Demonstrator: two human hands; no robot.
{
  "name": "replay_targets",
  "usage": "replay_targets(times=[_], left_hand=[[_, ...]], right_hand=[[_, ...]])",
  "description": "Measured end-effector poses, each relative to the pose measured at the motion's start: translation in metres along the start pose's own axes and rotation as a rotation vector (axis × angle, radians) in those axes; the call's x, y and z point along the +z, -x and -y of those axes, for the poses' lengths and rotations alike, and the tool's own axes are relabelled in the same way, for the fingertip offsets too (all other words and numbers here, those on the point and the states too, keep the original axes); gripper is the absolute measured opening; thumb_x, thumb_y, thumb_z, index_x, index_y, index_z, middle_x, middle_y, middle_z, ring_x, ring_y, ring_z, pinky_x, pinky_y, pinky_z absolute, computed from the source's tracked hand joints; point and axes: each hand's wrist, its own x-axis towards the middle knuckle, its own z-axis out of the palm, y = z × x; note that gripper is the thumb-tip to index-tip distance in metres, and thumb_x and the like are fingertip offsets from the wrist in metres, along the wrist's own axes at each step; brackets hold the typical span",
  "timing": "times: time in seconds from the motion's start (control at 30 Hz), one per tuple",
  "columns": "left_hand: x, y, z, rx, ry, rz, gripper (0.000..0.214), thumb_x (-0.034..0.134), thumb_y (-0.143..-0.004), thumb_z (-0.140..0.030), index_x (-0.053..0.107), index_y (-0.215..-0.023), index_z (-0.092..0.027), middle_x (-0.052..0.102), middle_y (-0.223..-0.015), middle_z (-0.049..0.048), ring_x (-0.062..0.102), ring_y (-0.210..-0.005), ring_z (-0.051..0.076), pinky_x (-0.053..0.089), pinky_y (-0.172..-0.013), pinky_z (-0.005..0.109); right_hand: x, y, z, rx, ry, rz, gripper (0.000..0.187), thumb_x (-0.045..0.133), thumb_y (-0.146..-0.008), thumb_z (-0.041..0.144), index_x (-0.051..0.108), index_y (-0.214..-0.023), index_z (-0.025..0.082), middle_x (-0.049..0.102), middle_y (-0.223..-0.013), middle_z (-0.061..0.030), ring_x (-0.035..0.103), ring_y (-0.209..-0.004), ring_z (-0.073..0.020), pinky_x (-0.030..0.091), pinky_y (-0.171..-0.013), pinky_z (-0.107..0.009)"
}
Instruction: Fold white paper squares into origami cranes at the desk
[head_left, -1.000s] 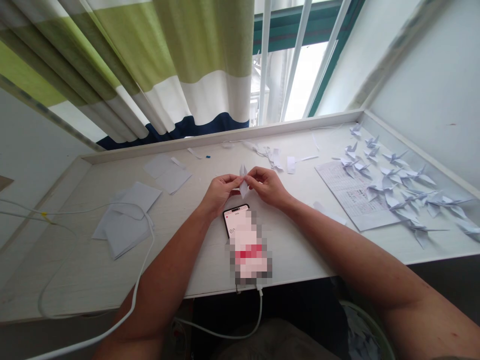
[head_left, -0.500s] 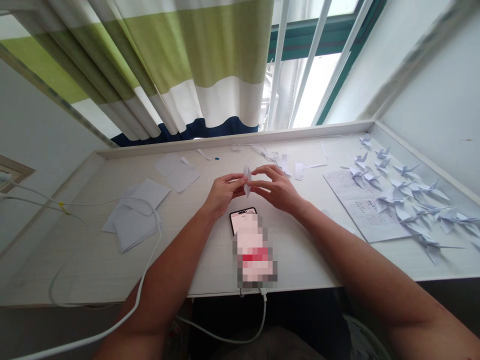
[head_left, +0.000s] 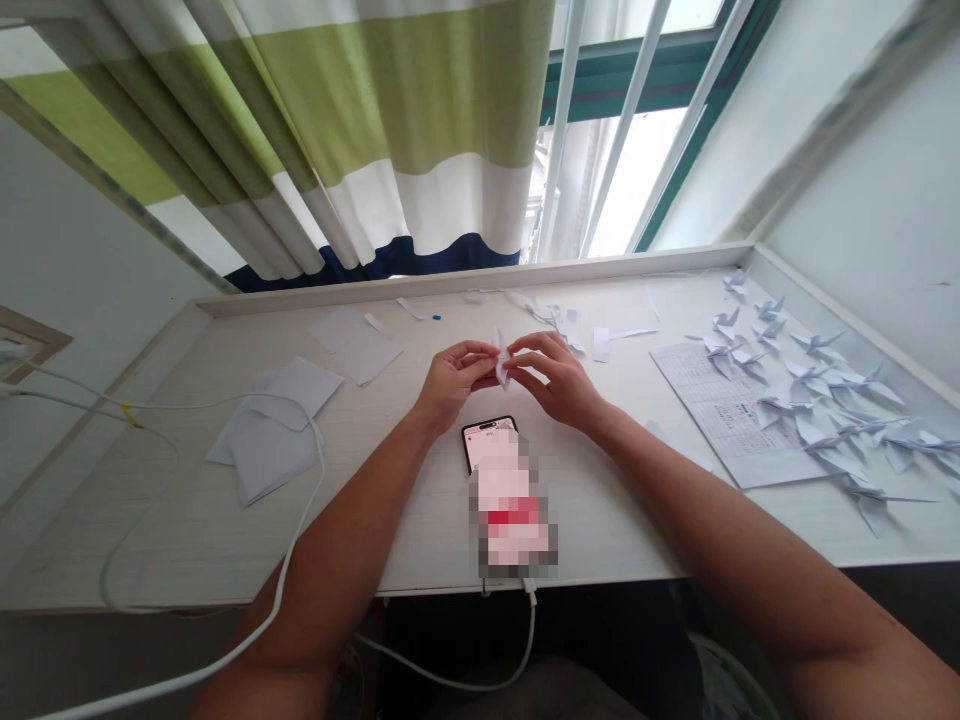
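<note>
Between my two hands, above the desk, is a small piece of folded white paper [head_left: 501, 342], narrow and pointed at its top. My left hand [head_left: 454, 382] pinches its left side between thumb and fingers. From the other side, my right hand [head_left: 556, 378] has its fingertips closed on the paper's right edge. The fingers hide part of the folds. Just below the hands, a phone [head_left: 487, 455] lies face up on the desk, its screen mostly blurred out.
Several folded paper cranes [head_left: 806, 380] cover the desk's right side, some on a printed sheet [head_left: 720, 420]. Square white papers [head_left: 277, 440] lie at left, near a white cable [head_left: 319, 470] crossing my left forearm. Paper scraps [head_left: 601, 345] lie toward the back of the white desk [head_left: 405, 520].
My right fingertips have drawn closer together on the folded paper, which now leans a little. The whole view has shifted very slightly.
</note>
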Motion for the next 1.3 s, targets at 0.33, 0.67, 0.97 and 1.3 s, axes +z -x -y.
replay_targets(times=[0.33,0.67,0.97,1.3], left_hand=[[-0.003,0.002,0.005,0.115,-0.183,0.107,0.039,0.094,-0.067,-0.034,0.081,-0.100,-0.018,0.082,-0.104,0.0087,0.076,-0.099,0.023,0.057,-0.098,0.040],[0.003,0.000,0.013,0.206,-0.267,0.032,0.041,0.087,-0.077,-0.053,0.076,-0.090,-0.016,0.080,-0.087,0.0070,0.073,-0.081,0.018,0.056,-0.081,0.032],[0.010,0.003,0.011,0.159,-0.244,-0.050,0.052,0.092,-0.071,-0.052,0.069,-0.104,-0.018,0.080,-0.078,0.0050,0.073,-0.073,0.019,0.054,-0.074,0.031],[0.010,0.001,0.011,0.116,-0.247,-0.101,0.047,0.096,-0.062,-0.051,0.076,-0.083,-0.015,0.078,-0.074,0.0055,0.069,-0.066,0.017,0.054,-0.068,0.031]], right_hand=[[0.004,0.000,0.006,0.227,-0.179,-0.110,0.017,0.059,-0.105,0.037,0.067,-0.098,0.023,0.070,-0.103,-0.0087,0.067,-0.099,-0.0232,0.059,-0.086,-0.043],[0.007,-0.002,0.009,0.421,-0.283,-0.119,0.028,0.064,-0.100,0.049,0.062,-0.092,0.022,0.070,-0.094,-0.0056,0.067,-0.087,-0.0202,0.060,-0.075,-0.036],[0.012,-0.003,0.014,0.598,-0.420,-0.078,0.038,0.063,-0.097,0.058,0.070,-0.093,0.021,0.077,-0.089,-0.0060,0.072,-0.079,-0.0209,0.060,-0.078,-0.038],[0.015,-0.003,0.014,0.626,-0.499,-0.055,0.040,0.063,-0.096,0.059,0.069,-0.087,0.020,0.076,-0.086,-0.0053,0.069,-0.079,-0.0202,0.057,-0.078,-0.036]])
